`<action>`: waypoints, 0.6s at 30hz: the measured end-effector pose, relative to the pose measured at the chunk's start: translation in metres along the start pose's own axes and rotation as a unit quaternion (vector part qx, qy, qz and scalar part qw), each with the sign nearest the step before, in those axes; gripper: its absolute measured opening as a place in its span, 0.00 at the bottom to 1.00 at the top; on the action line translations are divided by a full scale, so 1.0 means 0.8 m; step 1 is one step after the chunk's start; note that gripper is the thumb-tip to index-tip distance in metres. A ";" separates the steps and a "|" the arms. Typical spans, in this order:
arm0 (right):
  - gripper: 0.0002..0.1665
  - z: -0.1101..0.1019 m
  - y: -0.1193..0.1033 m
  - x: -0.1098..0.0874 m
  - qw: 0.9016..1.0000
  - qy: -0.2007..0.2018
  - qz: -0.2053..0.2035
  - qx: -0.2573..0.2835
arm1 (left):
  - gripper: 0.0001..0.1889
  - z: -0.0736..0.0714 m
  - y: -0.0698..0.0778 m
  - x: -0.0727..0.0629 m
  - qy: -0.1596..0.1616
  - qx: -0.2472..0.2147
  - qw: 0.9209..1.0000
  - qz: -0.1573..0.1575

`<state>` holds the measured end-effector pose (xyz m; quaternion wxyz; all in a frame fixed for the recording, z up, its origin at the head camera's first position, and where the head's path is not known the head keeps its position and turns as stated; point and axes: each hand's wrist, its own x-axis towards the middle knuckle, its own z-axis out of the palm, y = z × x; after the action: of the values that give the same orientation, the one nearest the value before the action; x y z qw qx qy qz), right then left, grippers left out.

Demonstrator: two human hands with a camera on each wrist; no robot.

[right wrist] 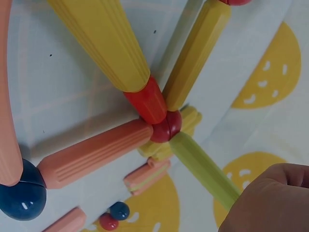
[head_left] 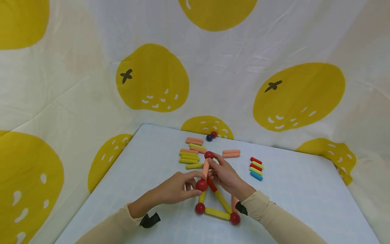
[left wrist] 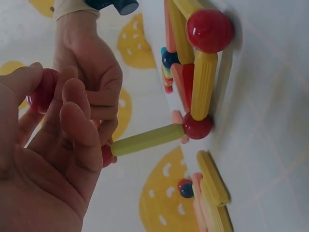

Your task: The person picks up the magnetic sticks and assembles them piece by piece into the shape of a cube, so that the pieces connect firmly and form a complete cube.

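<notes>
My left hand [head_left: 179,188] pinches a glossy red ball [head_left: 201,185] between thumb and fingers. A peach rod [head_left: 206,168] runs from that ball to another red ball [head_left: 209,155], which the thumb and index finger of my right hand [head_left: 225,173] hold. In the left wrist view, a yellow-green rod [left wrist: 147,140] rises from a low red ball [left wrist: 198,126] to a red ball [left wrist: 106,155] at the right fingertips. Below the hands lies a frame of yellow rods [head_left: 217,214], a red rod [head_left: 211,185] and red corner balls [head_left: 200,208]. My right hand partly hides the frame.
Loose yellow rods [head_left: 189,158] and peach rods [head_left: 231,154] lie beyond the hands. A short row of red, green and blue rods [head_left: 256,175] sits to the right. A blue ball [head_left: 209,138] and a red ball [head_left: 214,134] rest near the back curtain.
</notes>
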<state>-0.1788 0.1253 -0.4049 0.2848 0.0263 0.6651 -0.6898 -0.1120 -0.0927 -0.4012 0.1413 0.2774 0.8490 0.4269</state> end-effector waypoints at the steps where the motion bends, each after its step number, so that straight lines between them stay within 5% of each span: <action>1: 0.32 0.000 0.000 -0.001 1.000 -0.002 -0.002 -0.001 | 0.22 0.000 -0.001 0.000 -0.002 0.002 1.000 -0.002; 9: 0.34 -0.002 -0.001 0.002 1.000 -0.007 -0.007 -0.018 | 0.25 -0.003 -0.006 0.012 -0.015 -0.010 1.000 0.010; 18: 0.32 -0.005 0.000 0.003 1.000 -0.003 0.000 -0.020 | 0.16 -0.008 -0.017 0.038 0.006 -0.078 0.997 -0.028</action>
<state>-0.1819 0.1278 -0.4062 0.2871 0.0186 0.6782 -0.6762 -0.1442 -0.0853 -0.4083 0.1697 0.2389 0.8215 0.4892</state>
